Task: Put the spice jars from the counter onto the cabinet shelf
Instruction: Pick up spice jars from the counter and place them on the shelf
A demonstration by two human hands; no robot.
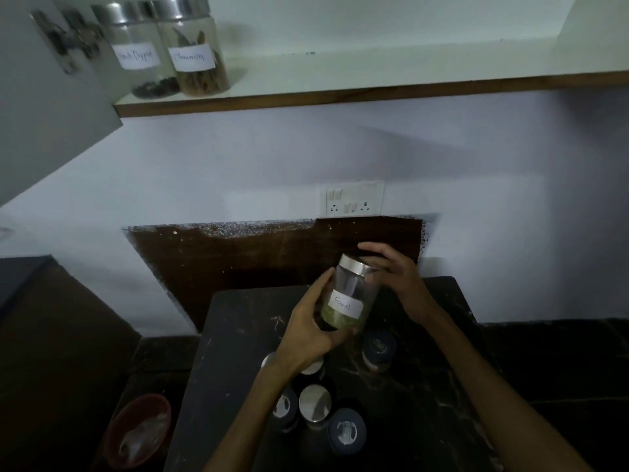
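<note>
**Fennel jar held above the worktop, shelf up and to the left**

We hold the fennel jar (349, 294) clear of the worktop (425, 369), between both hands. Our left hand (311, 330) wraps the lower body and base, with its fingers curled round the glass just below the label. Our right hand (394, 277) sits behind the steel lid, fingers bent over the top; whether they clamp the lid or only steady it, we cannot tell.

The jar's long axis is tilted, with the lid leaning away from us and slightly left and the base toward us. The cabinet shelf (374, 86) lies well above the jar. 2 jars already stand at its left end, the black pepper jar (136, 52) touching or just beside the cinnamon jar (194, 49). Free shelf lies directly right of the cinnamon jar.

We judge that the coming move is a lift up and left, righting the jar on the way. The left hand, carrying the base, is nearer that spot. Several more jars (315, 403) wait on the worktop below our wrists
</note>
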